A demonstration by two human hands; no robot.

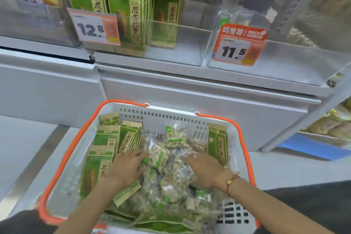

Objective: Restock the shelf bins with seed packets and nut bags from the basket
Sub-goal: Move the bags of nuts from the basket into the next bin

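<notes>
Seed packets (98, 165) in green and tan paper are lying in the left side of a white basket (155, 114) with an orange rim, and one more is standing at its right side. Nut bags (171, 167) in clear wrap are piling up in the middle of the basket. Both hands are reaching down into the basket. The left hand (125, 167) is lying flat with its fingers spread, resting on the seed packets and touching the edge of the nut bags. The right hand (207, 169) is lying on the nut bags with its fingers spread too, and it is not pinching anything. A red string bracelet (230, 183) with a gold bead is sitting on the right wrist. Far behind the basket, a clear shelf bin (182, 47) is holding more seed packets standing upright in its left part. A price tag (95, 26) showing 12.8 is hanging on its front. To the right, another clear bin (294, 62) is wearing an orange tag (239, 47) showing 11.5.
</notes>
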